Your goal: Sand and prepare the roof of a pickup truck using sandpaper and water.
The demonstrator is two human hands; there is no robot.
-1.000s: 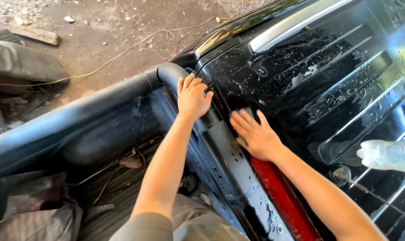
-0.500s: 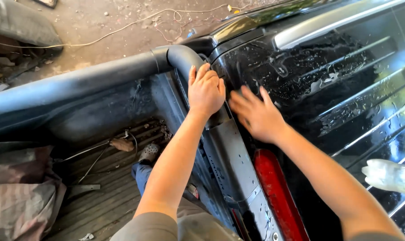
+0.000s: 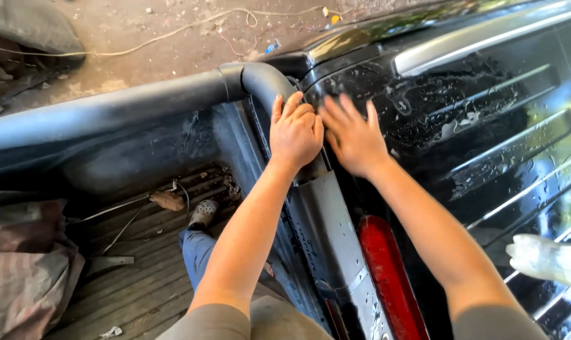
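Both hands closer | left hand (image 3: 296,133), right hand (image 3: 354,136) flat | wet glass (image 3: 461,119)

An outdoor vehicle yard is being shown: a black pickup truck (image 3: 461,126) is being parked on littered dirt ground (image 3: 140,25), with loose cable (image 3: 172,34) lying beyond the truck.

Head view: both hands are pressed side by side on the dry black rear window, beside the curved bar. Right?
Not quite. In the head view the left hand and right hand are side by side beside the curved bar, but the black rear window is wet, beaded with water.
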